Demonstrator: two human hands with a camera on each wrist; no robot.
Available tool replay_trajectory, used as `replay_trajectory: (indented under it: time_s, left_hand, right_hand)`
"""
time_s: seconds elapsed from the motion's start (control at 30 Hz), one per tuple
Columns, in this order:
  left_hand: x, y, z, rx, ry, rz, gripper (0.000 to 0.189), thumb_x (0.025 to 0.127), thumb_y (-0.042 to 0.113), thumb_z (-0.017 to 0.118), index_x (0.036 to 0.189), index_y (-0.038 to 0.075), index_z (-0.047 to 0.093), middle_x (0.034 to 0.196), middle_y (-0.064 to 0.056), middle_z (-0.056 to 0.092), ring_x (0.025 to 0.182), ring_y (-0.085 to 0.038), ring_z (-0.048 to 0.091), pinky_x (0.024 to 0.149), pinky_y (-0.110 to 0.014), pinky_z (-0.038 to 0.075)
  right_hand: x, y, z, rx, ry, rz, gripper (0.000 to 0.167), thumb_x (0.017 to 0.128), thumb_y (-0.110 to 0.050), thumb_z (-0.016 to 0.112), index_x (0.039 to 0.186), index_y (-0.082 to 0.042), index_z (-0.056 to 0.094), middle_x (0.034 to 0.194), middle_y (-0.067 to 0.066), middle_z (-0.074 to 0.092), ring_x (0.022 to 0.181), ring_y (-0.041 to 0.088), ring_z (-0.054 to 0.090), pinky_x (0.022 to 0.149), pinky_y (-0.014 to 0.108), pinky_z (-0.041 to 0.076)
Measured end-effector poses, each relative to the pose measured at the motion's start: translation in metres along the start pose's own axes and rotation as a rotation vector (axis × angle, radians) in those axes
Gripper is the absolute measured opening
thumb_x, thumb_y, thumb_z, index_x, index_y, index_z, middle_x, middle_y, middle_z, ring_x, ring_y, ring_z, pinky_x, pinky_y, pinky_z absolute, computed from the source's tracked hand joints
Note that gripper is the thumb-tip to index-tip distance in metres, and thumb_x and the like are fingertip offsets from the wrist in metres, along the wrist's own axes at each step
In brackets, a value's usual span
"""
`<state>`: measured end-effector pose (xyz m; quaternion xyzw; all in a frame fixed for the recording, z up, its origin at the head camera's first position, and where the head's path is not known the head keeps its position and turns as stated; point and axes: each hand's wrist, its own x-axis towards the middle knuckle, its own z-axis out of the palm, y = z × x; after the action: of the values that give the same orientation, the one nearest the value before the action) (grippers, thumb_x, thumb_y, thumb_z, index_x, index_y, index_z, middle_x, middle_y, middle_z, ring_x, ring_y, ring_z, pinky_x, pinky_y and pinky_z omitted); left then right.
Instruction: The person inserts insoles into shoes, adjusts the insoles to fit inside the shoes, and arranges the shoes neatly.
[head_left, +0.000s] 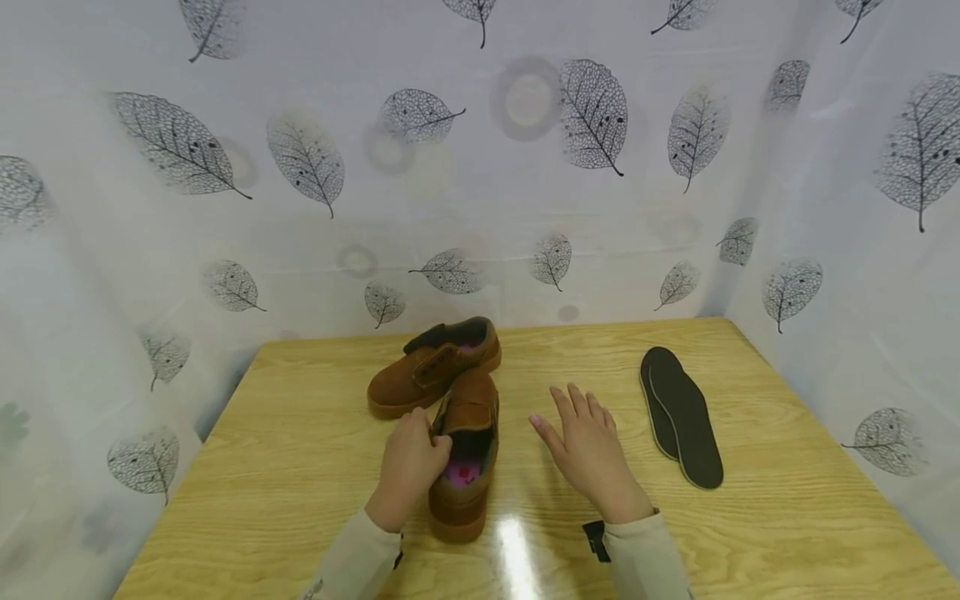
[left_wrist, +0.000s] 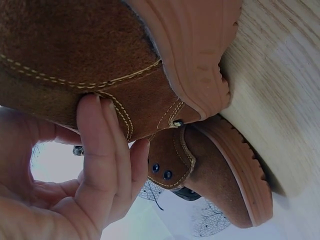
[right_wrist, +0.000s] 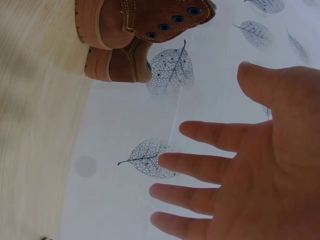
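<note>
Here on the left, the left hand (head_left: 408,462) has a pinch on the front shoe (head_left: 459,500), thumb hooked over the left rim of its opening, fingers flat along the brown side. Just beyond, the back shoe (head_left: 431,371) sits on the table (head_left: 300,458), toe pointing left. The front shoe sits mid-table, heel towards the person, toe up close to the back shoe, though I can't tell if they touch; a pink patch shows inside. Moving right, and there's the right hand (head_left: 588,454), fingers wide and straight, nothing in them, palm down above the wood, well apart from the shoe! And out on the right lie two dark insoles (head_left: 686,417), one overlapping the other.
</note>
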<state>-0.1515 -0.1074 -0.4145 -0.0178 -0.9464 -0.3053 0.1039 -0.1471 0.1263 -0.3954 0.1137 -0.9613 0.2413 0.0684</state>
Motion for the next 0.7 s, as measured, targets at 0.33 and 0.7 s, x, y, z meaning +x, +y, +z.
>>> replay_trajectory:
  time_s: [0.33,0.7]
  left_hand:
    - [0.000,0.004,-0.001,0.071,-0.036,0.028,0.019,0.077,0.006,0.062,0.076,0.003,0.043,0.080,-0.013,0.044,0.056,-0.020,0.040,0.048,-0.032,0.036]
    - [-0.002,0.008,-0.013,0.193,-0.114,0.042,0.018,0.084,0.013,0.064,0.082,0.004,0.048,0.077,-0.009,0.047,0.056,-0.021,0.045,0.047,-0.035,0.037]
  right_hand:
    - [0.000,0.001,0.000,0.008,-0.003,0.003,0.062,0.100,-0.044,0.047,0.143,0.001,0.041,0.147,0.031,0.032,0.134,0.052,0.027,0.105,0.066,0.022]
    - [0.000,0.001,0.000,0.013,-0.014,0.006,0.062,0.100,-0.043,0.047,0.142,0.001,0.042,0.148,0.030,0.032,0.134,0.052,0.027,0.106,0.065,0.021]
